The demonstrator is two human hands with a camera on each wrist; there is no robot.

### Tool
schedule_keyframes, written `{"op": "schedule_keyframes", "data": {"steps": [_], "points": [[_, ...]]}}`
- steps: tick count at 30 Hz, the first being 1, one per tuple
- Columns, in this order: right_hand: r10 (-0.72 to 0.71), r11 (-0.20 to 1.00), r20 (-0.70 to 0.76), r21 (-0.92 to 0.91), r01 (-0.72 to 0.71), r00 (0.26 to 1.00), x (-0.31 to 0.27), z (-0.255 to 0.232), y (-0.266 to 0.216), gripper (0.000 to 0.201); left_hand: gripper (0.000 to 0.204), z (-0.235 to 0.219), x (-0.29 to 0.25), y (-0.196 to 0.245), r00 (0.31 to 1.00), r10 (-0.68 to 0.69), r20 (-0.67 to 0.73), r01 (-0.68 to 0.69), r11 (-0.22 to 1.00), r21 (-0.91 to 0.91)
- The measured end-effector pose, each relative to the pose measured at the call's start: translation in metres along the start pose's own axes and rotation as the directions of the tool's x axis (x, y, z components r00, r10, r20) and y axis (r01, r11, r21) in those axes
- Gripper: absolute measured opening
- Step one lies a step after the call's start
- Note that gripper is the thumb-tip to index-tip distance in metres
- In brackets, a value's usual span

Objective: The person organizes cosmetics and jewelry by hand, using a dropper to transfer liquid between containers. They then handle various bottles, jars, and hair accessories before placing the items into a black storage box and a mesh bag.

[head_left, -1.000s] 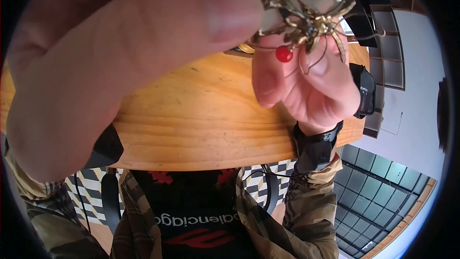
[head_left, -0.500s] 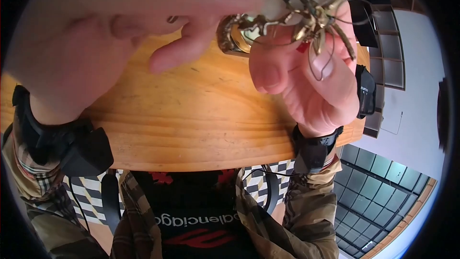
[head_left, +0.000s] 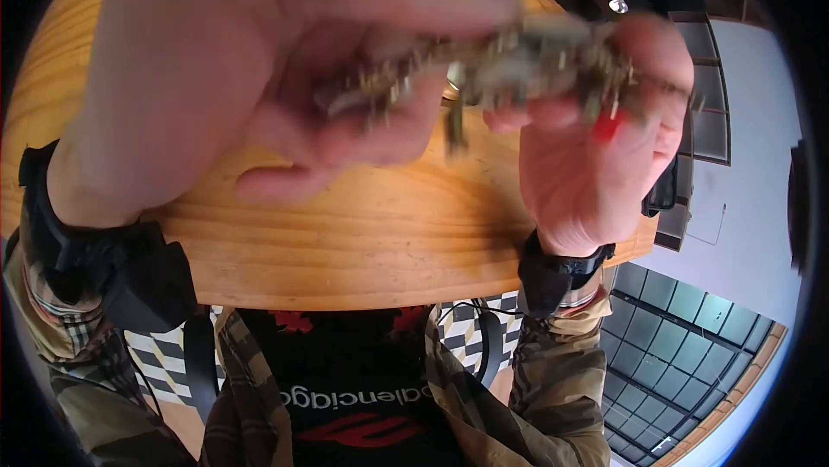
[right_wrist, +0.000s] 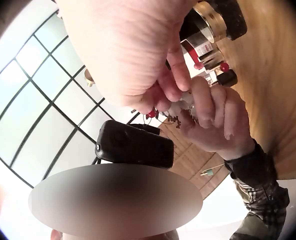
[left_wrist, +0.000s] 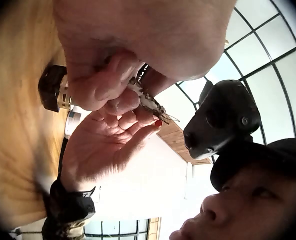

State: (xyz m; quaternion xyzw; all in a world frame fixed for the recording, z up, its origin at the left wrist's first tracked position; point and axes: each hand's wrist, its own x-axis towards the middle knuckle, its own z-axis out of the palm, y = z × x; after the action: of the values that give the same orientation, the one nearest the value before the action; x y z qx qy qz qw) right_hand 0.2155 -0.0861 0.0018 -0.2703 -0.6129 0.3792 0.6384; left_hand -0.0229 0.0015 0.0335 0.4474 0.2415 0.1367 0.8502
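Observation:
A gold filigree ornament (head_left: 540, 69) with pale translucent petals and a red bead (head_left: 609, 126) stretches between both hands, close to the head camera and blurred. My right hand (head_left: 591, 177) grips its right end between thumb and fingers; the bead shows at the fingertips in the right wrist view. At its left end, my left hand (head_left: 233, 78) curls its fingers round the metalwork, palm side partly visible. A narrow piece dangles from the ornament's middle. In the left wrist view the ornament (left_wrist: 148, 102) appears edge-on, its left part hidden by fingers.
Below the hands is a wooden table (head_left: 345, 264). A black item with a gold band (right_wrist: 210, 25), small boxes and red beads (right_wrist: 224, 66) stand on it. Black wrist cameras (head_left: 151, 285) sit on both forearms. Shelves (head_left: 708, 104) line the right side.
The left hand has drawn its thumb back from the head camera and its fingers now curl beneath the ornament. Ornament and right hand have shifted right, and the right hand has turned.

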Motion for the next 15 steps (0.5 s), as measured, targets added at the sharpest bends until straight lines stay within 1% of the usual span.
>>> {"op": "schedule_keyframes", "data": {"steps": [1,2,3,4,5,6,8,10,11,12,13,14,15], "points": [[-0.064,0.996,-0.015,-0.06,0.063,0.998,0.0,-0.011,0.0,0.047,0.037,0.001,0.0,0.001,0.998,-0.032,0.045,0.032,0.999,-0.009],[-0.033,0.99,0.169,-0.127,0.055,0.985,0.005,-0.018,-0.005,0.032,0.035,0.014,-0.003,-0.009,0.992,-0.011,-0.124,0.02,0.997,0.075],[-0.034,0.99,0.17,-0.126,0.056,0.985,0.008,-0.008,-0.007,0.032,0.035,0.013,-0.004,-0.01,0.992,-0.009,-0.125,0.019,0.997,0.076],[-0.109,0.986,0.07,-0.116,0.116,0.992,0.009,0.01,-0.008,0.027,0.037,0.013,-0.004,-0.011,0.996,-0.048,-0.073,0.046,0.999,-0.023],[-0.181,0.978,-0.033,-0.114,0.176,0.983,0.01,0.019,-0.008,0.022,0.038,0.012,-0.004,-0.011,0.997,-0.082,-0.017,0.079,0.99,-0.12],[-0.181,0.978,-0.034,-0.116,0.176,0.983,0.011,0.021,-0.009,0.022,0.038,0.01,-0.004,-0.01,0.996,-0.083,-0.014,0.08,0.99,-0.119],[-0.165,0.979,-0.044,-0.125,0.159,0.985,0.012,0.022,-0.012,0.018,0.039,0.008,-0.002,-0.008,0.997,-0.026,0.075,0.017,0.993,0.117],[-0.159,0.98,-0.047,-0.127,0.152,0.986,0.01,0.02,-0.01,0.016,0.039,-0.004,-0.004,-0.008,0.997,-0.021,0.075,0.012,0.993,0.12],[-0.162,0.978,-0.185,-0.164,0.132,0.969,0.004,0.017,-0.006,0.014,0.039,0.001,-0.001,-0.011,0.997,-0.017,0.074,0.008,0.993,0.121],[-0.165,0.975,-0.32,-0.198,0.105,0.933,0.001,0.014,-0.004,0.012,0.039,-0.001,0.0,-0.011,0.997,-0.015,0.074,0.006,0.993,0.12],[-0.165,0.974,-0.323,-0.201,0.103,0.932,0.002,0.015,-0.008,0.012,0.039,-0.001,0.001,-0.011,0.997,-0.014,0.076,0.004,0.993,0.12],[-0.072,0.991,-0.243,-0.13,0.041,0.967,0.005,0.017,-0.018,0.009,0.039,0.002,0.003,-0.012,0.997,-0.012,0.079,0.002,0.993,0.12],[0.017,0.998,-0.155,-0.064,-0.027,0.988,0.007,0.02,-0.027,0.007,0.039,0.003,0.005,-0.012,0.997,-0.011,0.082,0.0,0.992,0.123]]}}
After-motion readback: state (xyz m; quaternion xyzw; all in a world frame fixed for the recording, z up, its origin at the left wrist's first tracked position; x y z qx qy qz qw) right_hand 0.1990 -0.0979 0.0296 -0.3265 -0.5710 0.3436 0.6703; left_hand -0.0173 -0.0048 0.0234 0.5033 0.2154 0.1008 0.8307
